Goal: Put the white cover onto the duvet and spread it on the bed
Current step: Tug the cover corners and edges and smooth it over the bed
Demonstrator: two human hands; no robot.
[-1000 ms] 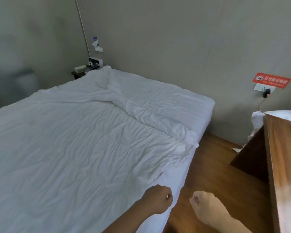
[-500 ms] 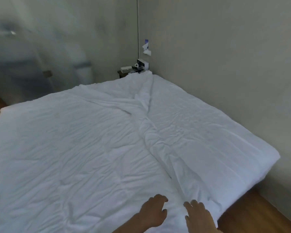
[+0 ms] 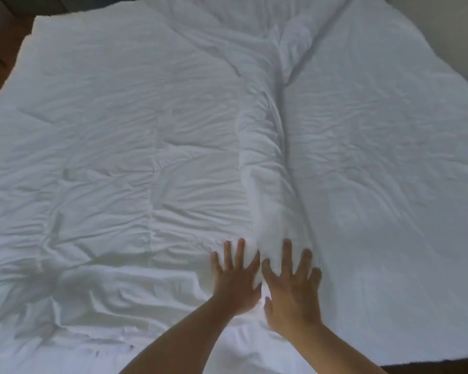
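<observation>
A white covered duvet (image 3: 119,147) lies wrinkled across most of the bed. A long raised fold (image 3: 265,147) runs from the far end down to the near edge, right of centre. To its right the fabric (image 3: 384,157) lies flatter. My left hand (image 3: 237,276) and my right hand (image 3: 292,284) rest flat side by side on the near end of that fold, fingers spread, palms down on the cloth. Neither hand grips anything.
Brown wooden floor (image 3: 0,58) shows at the far left beside the bed. A pale wall (image 3: 443,31) runs along the bed's right side. A dark strip of floor (image 3: 438,367) appears at the near right corner.
My view has swung from the bedside and room down onto the bed. Both hands went from loose fists beside the bed to flat, spread palms on the fold.
</observation>
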